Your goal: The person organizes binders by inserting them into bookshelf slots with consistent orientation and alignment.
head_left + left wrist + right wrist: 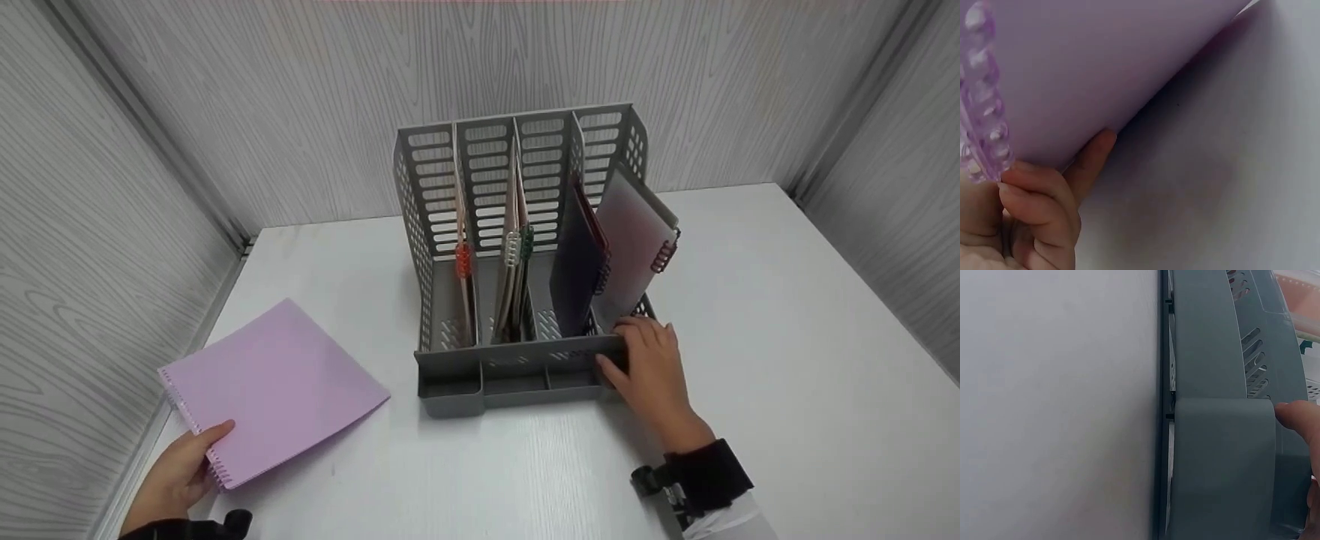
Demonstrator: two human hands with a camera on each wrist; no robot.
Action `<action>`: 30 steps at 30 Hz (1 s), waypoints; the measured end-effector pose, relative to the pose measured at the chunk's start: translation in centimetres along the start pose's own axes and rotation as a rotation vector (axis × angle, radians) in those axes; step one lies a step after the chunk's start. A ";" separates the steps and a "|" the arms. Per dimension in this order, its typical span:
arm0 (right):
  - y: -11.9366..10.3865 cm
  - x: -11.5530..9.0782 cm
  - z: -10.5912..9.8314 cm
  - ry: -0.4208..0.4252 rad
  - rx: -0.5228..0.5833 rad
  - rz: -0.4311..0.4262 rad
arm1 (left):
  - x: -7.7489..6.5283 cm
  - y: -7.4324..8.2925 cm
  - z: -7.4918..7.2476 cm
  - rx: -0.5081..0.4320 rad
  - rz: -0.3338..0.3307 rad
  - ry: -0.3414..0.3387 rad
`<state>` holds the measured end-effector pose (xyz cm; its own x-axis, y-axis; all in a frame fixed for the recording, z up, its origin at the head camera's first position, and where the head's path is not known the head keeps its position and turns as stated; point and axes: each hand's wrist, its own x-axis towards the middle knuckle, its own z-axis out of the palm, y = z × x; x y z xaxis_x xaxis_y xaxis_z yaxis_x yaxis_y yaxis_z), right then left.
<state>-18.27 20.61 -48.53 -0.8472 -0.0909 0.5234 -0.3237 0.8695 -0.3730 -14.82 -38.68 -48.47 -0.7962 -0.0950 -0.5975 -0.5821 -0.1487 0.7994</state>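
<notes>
My left hand (174,471) pinches a lilac spiral notebook (281,390) at its near corner, thumb on the cover. In the left wrist view, curled fingers (1044,205) lie under the notebook beside its clear purple coil (985,112). At the right front of a grey desk file organizer (453,406), my right hand (656,371) grips the ledge, fingers over the top and thumb in the small front tray. The right wrist view shows that thumb (1296,415) against the organizer's front part; most of the hand is out of frame there.
Spiral notebooks stand in the organizer's slots: one with an orange coil (463,261), others with white (512,249) and green coils, a dark one (576,270) and a translucent-covered one (630,240) leaning right. The white table (510,472) has grey wood-grain panels (315,97) around it.
</notes>
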 end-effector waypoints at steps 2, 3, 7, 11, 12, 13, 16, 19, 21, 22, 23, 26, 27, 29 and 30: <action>0.0 0.0 0.0 0.004 -0.001 -0.001 | -0.2 0.1 0.1 -0.006 0.023 0.003; 0.0 0.0 0.0 0.007 -0.002 -0.001 | -0.3 0.1 0.1 -0.014 0.034 0.004; 0.0 0.1 0.0 0.007 0.001 -0.001 | -0.7 0.4 0.4 -0.059 0.071 0.017; -0.1 0.1 0.0 -0.005 0.007 0.005 | -1.1 0.5 0.6 -0.087 0.097 0.025; -0.1 0.1 0.0 -0.009 0.008 0.007 | -1.1 0.6 0.6 -0.089 0.100 0.030; -0.1 0.2 0.0 -0.011 0.007 0.007 | -1.2 0.6 0.6 -0.090 0.104 0.028; -0.2 0.2 0.1 -0.008 0.003 0.002 | -1.3 0.6 0.6 -0.091 0.111 0.035; -0.2 0.3 0.1 0.009 -0.004 -0.014 | -1.5 0.6 0.6 -0.088 0.115 0.060; -0.2 0.3 0.1 0.017 -0.006 -0.022 | -1.7 0.7 0.7 -0.079 0.118 0.079; -0.2 0.3 0.1 0.019 -0.006 -0.025 | -1.8 0.7 0.7 -0.076 0.119 0.088; -0.2 0.3 0.1 0.018 -0.005 -0.023 | -1.8 0.7 0.8 -0.081 0.118 0.095; -0.2 0.3 0.1 0.010 -0.004 -0.017 | -2.0 0.8 0.8 -0.087 0.125 0.099; -0.2 0.3 0.1 0.009 -0.003 -0.017 | -2.0 0.9 0.8 -0.092 0.127 0.097; -0.2 0.2 0.1 0.010 -0.004 -0.017 | -2.1 1.0 0.9 -0.105 0.138 0.088; -0.1 0.2 0.1 0.012 -0.005 -0.018 | -2.2 1.0 0.9 -0.108 0.148 0.081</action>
<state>-18.46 20.43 -48.45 -0.8362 -0.1011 0.5390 -0.3368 0.8704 -0.3592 -13.83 -37.71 -46.27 -0.8533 -0.2016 -0.4810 -0.4356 -0.2316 0.8698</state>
